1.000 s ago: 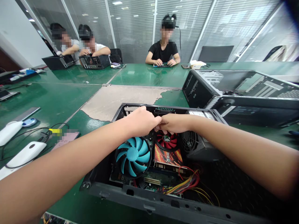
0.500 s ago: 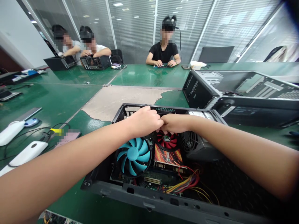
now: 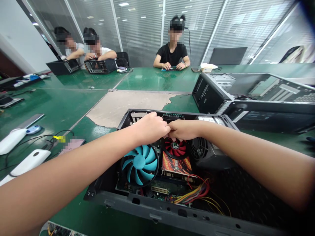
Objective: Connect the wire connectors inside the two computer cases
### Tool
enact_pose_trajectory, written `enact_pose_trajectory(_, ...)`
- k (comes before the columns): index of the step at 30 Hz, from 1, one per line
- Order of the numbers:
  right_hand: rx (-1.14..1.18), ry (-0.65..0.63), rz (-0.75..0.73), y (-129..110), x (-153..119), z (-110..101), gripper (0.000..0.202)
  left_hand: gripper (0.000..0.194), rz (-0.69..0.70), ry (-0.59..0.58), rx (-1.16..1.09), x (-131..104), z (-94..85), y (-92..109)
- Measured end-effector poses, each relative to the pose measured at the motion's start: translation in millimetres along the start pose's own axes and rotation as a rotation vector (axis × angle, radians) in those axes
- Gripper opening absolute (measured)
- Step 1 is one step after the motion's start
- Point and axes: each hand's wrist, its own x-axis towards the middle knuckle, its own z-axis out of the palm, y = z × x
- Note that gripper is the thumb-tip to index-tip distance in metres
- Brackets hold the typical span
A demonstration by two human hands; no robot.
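Both hands are in the far half of the open PC case (image 3: 120, 202) on the desk (image 3: 152, 78), knuckles up, meeting fingertip to fingertip just beyond/above the red fan (image 3: 175, 149). So the fan & its graphics card (image 3: 176, 165) lie below & wearer-side of that meeting pt; R grip (image 3: 183, 129) is nearer, its fingers overlapping the fan's far edge in view, L grip (image 3: 152, 127) a bit to the left, beyond the blue fan (image 3: 139, 162). Card's visible part runs away from wearer, near end w/ port sockets; far end hidden under the hands, so full length n/a. Both grips: fingers curled in, but can't tell if anything's pinched b/w them, view blocked. Materials: case = matte black sheet metal, near rim punched w/ holes, floor R side patterned. Card shroud flat, orange/black flame print, approx. square where it shows; red plastic blades in a black ring. Blue fan bigger, round hub, broad curved glossy blades. PSU (image 3: 214, 157) is a black metal box w/ round grille, R of red fan. Wires (image 3: 194, 195) = loose, thin, bendy multicolour bunch, near rim; pale multi-pin socket (image 3: 159, 190) to their left.
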Motion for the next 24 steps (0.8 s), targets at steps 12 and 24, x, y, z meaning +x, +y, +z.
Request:
enact_pose_trajectory(12, 0.068, -0.019, -0.004, 2.5, 0.8, 2.1, 0.008, 0.016, -0.009, -0.016, 0.013, 0.5, 3.1, 1.1)
enact_pose_trajectory(24, 0.114, -0.029, -0.008, 3.6, 2.8, 3.1, 0.009, 0.018, -0.016, -0.062, -0.019, 2.1, 3.5, 1.0)
